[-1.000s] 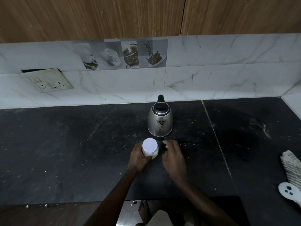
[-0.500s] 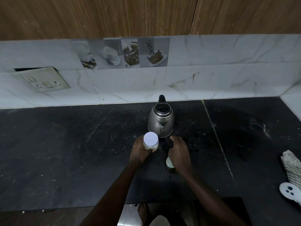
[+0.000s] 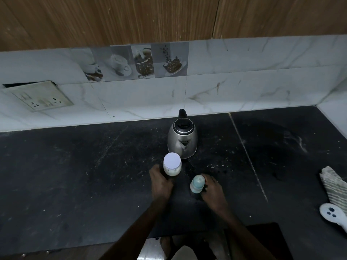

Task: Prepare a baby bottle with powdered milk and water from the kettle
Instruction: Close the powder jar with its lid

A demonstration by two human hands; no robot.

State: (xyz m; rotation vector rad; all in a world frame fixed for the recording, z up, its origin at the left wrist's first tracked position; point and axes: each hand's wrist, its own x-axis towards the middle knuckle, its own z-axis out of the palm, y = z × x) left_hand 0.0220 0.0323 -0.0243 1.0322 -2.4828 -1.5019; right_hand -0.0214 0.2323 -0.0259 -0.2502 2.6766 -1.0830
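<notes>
Left hand (image 3: 161,184) grips white-lidded jar (image 3: 172,164); right hand (image 3: 213,192) grips baby bottle (image 3: 197,184) before kettle (image 3: 182,138)

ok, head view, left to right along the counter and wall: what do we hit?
Wall socket plate → left hand → white-lidded jar → kettle → baby bottle → right hand → striped cloth. The white object at the right edge overlaps the cloth's span, so I've left it out.

right hand (image 3: 213,191) now drawn back, baby bottle (image 3: 197,183) newly exposed
</notes>
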